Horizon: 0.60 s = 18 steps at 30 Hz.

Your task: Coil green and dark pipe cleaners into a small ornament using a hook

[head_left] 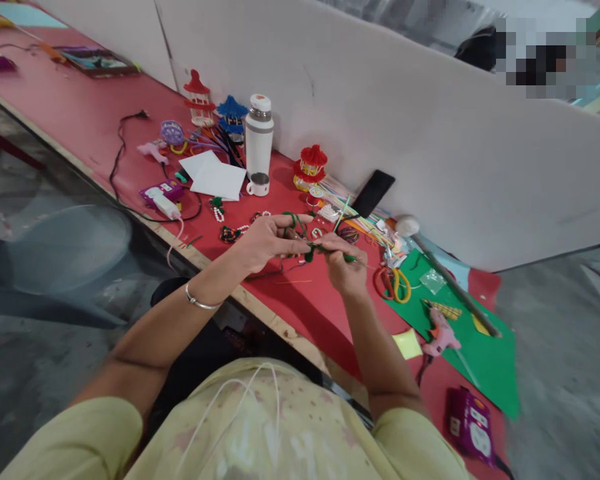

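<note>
My left hand (273, 239) is over the red table, with dark green yarn (294, 219) looped round its fingers. Its fingertips pinch a small piece of green yarn work (310, 251). Just to the right, my right hand (345, 261) is closed round a thin crochet hook (363, 264) with a green grip, its tip side meeting the yarn work. The two hands nearly touch at the fingertips. Beneath and behind them lie small beaded yarn pieces (233, 233) and a pack of white beads (330, 213).
On the red table (300, 307) stand a white bottle (259, 143), red and blue pagoda models and a phone (375, 192). Scissors (394, 285), a green sheet (495, 363) and a pink glue gun (441, 333) lie right. A grey stool (75, 240) stands left.
</note>
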### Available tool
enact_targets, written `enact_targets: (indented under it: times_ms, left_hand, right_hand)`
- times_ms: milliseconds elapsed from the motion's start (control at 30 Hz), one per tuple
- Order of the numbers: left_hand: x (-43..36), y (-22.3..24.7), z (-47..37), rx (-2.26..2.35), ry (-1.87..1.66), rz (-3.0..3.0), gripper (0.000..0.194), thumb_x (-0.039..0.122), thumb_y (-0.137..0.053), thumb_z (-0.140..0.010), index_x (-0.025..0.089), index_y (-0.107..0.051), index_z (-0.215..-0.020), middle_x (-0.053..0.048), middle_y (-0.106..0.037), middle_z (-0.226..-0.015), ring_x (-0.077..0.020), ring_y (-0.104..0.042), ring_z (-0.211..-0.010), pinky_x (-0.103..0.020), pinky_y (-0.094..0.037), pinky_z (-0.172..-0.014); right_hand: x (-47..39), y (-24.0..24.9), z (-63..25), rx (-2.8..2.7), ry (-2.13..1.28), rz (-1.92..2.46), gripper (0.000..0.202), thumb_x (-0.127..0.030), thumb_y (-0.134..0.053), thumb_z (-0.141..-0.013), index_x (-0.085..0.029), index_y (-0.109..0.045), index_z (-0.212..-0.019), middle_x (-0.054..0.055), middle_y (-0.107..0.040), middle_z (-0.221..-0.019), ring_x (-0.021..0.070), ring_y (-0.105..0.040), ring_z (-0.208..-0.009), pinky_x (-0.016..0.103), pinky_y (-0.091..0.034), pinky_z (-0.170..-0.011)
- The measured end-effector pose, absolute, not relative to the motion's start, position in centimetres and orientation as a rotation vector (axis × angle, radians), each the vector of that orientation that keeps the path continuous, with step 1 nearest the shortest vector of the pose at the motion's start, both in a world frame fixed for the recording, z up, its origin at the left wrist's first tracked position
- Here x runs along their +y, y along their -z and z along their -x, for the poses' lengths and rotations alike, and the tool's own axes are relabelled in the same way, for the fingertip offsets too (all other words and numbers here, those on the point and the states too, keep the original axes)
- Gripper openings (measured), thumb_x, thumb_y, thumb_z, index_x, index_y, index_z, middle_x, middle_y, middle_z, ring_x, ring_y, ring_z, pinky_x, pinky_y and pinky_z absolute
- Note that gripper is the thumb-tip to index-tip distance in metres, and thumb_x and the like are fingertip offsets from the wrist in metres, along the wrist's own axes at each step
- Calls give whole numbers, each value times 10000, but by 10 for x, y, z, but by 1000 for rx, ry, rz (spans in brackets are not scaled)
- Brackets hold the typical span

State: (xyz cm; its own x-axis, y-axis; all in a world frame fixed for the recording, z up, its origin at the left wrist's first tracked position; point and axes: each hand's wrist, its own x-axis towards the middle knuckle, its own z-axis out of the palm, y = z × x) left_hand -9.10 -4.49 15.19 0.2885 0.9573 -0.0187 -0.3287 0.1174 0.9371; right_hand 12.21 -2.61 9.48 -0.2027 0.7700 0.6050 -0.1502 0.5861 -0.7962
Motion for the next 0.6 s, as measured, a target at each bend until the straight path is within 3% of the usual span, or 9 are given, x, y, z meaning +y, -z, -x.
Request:
enact_targets:
  times_ms: [100, 200, 600]
  left_hand:
    - [-45, -157, 99, 809, -1053, -1112, 773, 175, -984, -601, 120, -760, -1338, -38, -783, -736, -81, -589, -534, -180, -371, -474]
    - [-46, -162, 102, 803, -1037, -1175, 712, 143, -930, -648, 112, -760, -1339, -46, -781, -733, -99, -624, -573, -179, -383, -492]
    - [-45, -159, 103, 837, -1036, -1216, 657, 159, -905, -675, 112, -775, -1318, -50, -772, -751, -72, -540, -515, -193, -380, -479]
  right_hand:
    - [-24, -104, -139, -1630, -1003, 578, 305, -589, -747, -941, -310, -847, -1013, 51, -876, -1053, 264, -814, -1066, 525, -625, -1060]
    - [-23, -113, -148, -1651, -1095, 567, 337, -606, -741, -938, -288, -832, -1005, 70, -871, -1059, 271, -825, -1061, 514, -659, -1006]
    - [-17, -124, -164, -1783, -1225, 528, 329, -574, -691, -979, -269, -814, -974, 81, -864, -1100, 276, -826, -1088, 542, -649, -1052]
